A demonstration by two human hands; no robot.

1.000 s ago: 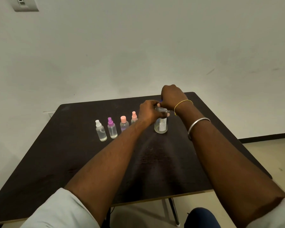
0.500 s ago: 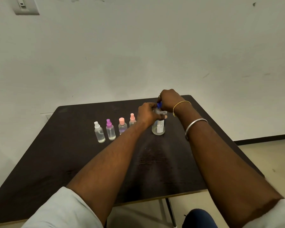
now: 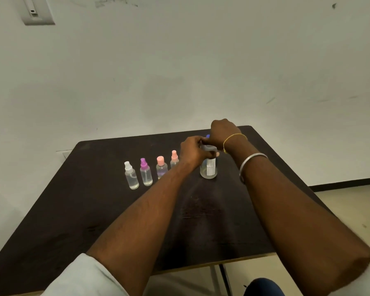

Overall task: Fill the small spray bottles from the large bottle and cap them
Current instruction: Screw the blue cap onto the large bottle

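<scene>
- Pale, scuffed wall [image 3: 179,71] filled the background, with a dark tabletop [image 3: 94,199] set against it.
- Both hands met over the large bottle [image 3: 208,169], which stood on the far middle of the tabletop, just right of the small ones.
- The left hand [image 3: 192,149] had its fingers curled round the bottle's shoulder and neck, steadying it.
- The right hand [image 3: 222,131] was curled down over the top, apparently gripping the blue cap [image 3: 207,136], of which only a sliver showed.
- The large bottle stood upright, long axis vertical and mouth up, its white label facing the camera.
- It looked like clear rigid plastic with only a little liquid at the bottom, so probably light.
- Its smooth wall could slip or turn under a twist. The shoulder, where the left hand sat, seemed the sound place to hold it.
- The small spray bottles [image 3: 145,174] stood upright in a row, nozzles up, from the white-topped bottle [image 3: 131,176] on the left to the pink-topped bottle [image 3: 174,160] beside the left wrist.
- All wore their tops and held clear liquid. They looked light and tippy, best pinched round the body.
</scene>
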